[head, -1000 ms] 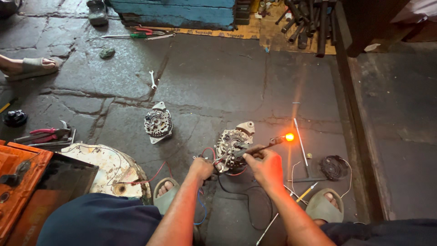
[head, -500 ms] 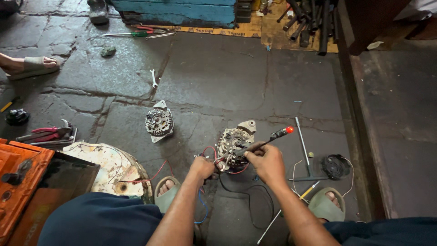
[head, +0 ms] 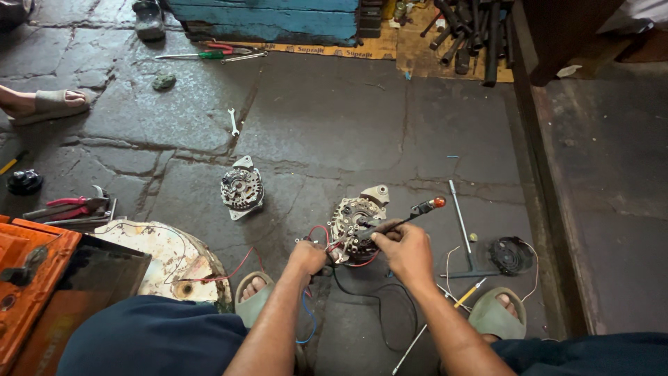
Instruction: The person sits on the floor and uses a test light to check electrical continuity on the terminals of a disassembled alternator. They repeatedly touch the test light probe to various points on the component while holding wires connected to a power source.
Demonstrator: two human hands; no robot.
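Note:
An open alternator [head: 356, 217] with a silver housing sits on the stone floor between my feet. My right hand [head: 405, 252] grips a thin probe tool [head: 410, 212] with a red bulb at its far end; its tip rests on the alternator's rear. The bulb is dark. My left hand [head: 308, 257] pinches red and black wires [head: 327, 245] against the alternator's left side. Loose black wire [head: 362, 296] trails back toward me.
A second alternator part [head: 241, 189] lies to the left, a spanner [head: 234, 121] beyond it. A T-handle wrench [head: 460, 226], black cap [head: 511, 255] and yellow screwdriver [head: 468, 293] lie right. Red pliers [head: 69, 207], an orange toolbox [head: 31, 278] and a white round cover [head: 163, 257] are left. Another person's sandalled foot [head: 42, 104] is at far left.
The probe's bulb glowed bright orange one second ago and is now dark. My hands shifted only slightly on the alternator.

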